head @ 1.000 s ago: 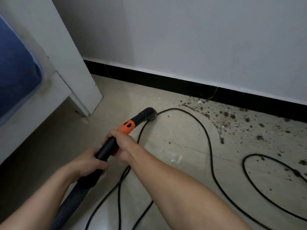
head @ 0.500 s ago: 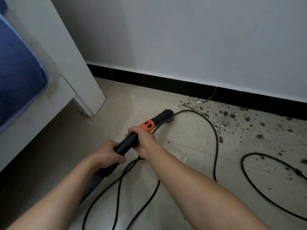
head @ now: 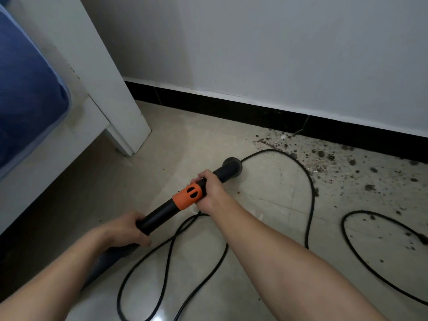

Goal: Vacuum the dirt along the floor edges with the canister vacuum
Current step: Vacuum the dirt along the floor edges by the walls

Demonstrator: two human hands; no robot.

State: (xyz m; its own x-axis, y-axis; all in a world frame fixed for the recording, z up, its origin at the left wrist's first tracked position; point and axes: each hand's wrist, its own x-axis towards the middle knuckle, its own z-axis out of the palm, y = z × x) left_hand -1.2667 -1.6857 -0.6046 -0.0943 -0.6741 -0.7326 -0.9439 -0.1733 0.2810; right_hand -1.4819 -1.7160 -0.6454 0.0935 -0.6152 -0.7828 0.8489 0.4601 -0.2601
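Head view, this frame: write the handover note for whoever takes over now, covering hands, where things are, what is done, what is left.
Left hand: gripping the black vacuum wand at its rear.
Right hand: gripping it just ahead of the orange collar.
Nozzle: on the floor, short of the dirt.
Dirt: scattered along the black baseboard, to the right.
Power cord: looped across the dirt's edge.
Done: floor near the bed leg looks clean.
Left: the whole dirt patch.
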